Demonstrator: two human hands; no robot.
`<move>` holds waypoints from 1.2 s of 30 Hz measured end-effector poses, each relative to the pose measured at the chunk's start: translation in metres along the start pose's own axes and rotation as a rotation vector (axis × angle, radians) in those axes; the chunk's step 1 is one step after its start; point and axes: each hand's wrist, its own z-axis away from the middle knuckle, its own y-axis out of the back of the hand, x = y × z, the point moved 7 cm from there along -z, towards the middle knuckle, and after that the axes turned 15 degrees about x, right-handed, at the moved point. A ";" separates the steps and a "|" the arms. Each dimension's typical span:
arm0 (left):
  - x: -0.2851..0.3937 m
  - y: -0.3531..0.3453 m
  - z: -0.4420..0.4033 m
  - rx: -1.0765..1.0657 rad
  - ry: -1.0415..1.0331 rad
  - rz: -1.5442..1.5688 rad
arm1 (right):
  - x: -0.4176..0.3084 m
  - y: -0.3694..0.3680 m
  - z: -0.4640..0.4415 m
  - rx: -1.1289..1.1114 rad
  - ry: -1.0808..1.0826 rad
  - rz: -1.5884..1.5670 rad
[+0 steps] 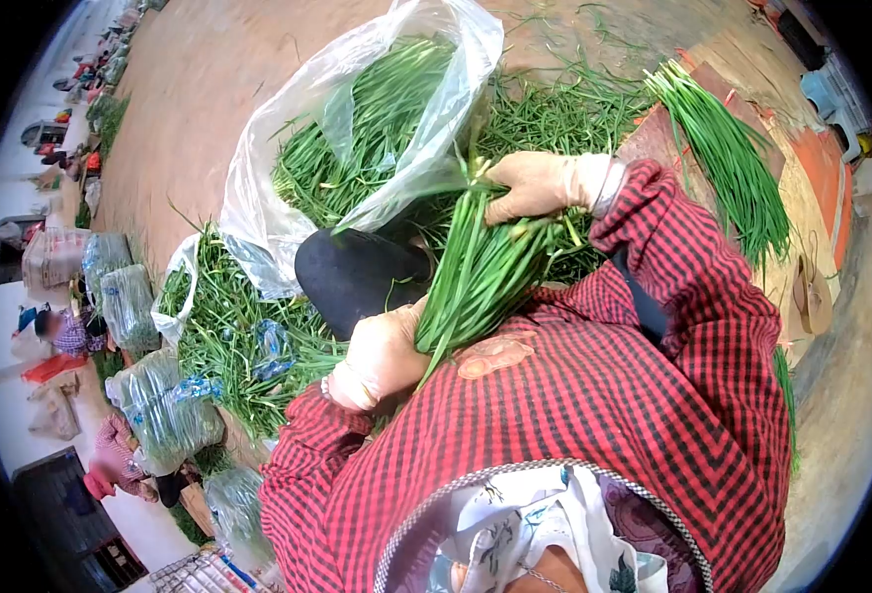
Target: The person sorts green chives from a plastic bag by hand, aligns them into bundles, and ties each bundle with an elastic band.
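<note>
A bunch of long green chives [485, 262] lies across my lap, between both hands. My right hand [540, 188], in a pale glove, is closed round the bunch near its stem end. The leafy end rests against my left hand [385, 358], also gloved, with its fingers curled round the leaves and partly hidden by them. In front of me stands an open clear plastic bag [268, 143] with many chives inside. A neat bunch of chives [728, 148] lies on a board to my right.
Loose chive leaves [565, 119] litter the floor ahead. A white bag [181, 287] spills more greens by my left knee [357, 277]. Packed plastic bundles [164, 410] line the left side, where other people [115, 460] sit. A sandal-like object [810, 287] lies at right.
</note>
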 end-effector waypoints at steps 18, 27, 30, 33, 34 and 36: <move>-0.047 -0.005 0.002 -0.013 0.250 0.518 | 0.041 0.071 0.103 0.892 0.135 0.406; -0.028 -0.003 -0.005 0.004 0.064 0.177 | -0.011 0.037 0.056 0.642 0.081 -0.474; -0.037 -0.001 -0.002 0.061 0.076 0.273 | 0.016 0.055 0.073 0.746 -0.074 -0.867; -0.038 0.007 -0.002 0.083 0.175 0.266 | 0.042 0.082 0.100 0.941 -0.102 -0.900; -0.037 0.010 -0.004 0.109 0.154 0.219 | 0.046 0.076 0.104 0.897 -0.289 -0.732; -0.036 0.017 -0.008 0.160 0.109 0.123 | 0.037 0.053 0.102 0.748 -0.362 -0.637</move>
